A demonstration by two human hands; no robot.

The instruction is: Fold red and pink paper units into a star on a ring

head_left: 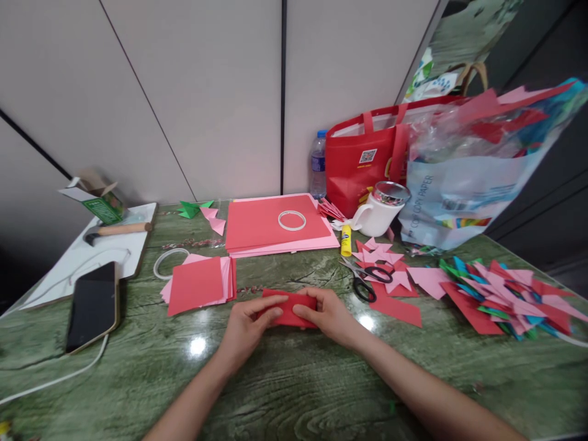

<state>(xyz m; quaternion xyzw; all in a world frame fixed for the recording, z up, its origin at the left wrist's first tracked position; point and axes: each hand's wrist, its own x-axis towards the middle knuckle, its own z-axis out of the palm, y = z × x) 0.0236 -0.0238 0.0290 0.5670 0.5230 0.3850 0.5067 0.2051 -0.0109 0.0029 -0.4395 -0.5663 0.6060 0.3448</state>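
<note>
Between my two hands is a folded piece of red paper (289, 315), held just over the green table in front of me. My left hand (250, 321) pinches its left side, thumb on the near face and fingers behind. On the right side, my right hand (327, 312) grips it in the same way, with the thumb pressed on the paper. A pile of red and pink paper squares (195, 285) lies to the left of my hands. Scissors (367, 275) with black handles rest to the right, beside cut pink and red paper pieces (381, 263).
Behind my hands lie large red and pink sheets (261, 223) with a tape roll (291, 220) on top. A glue stick (346, 240), a white mug (379, 211) and a red bag (353, 159) stand back right. At left are a phone (93, 306) and a hammer (119, 229).
</note>
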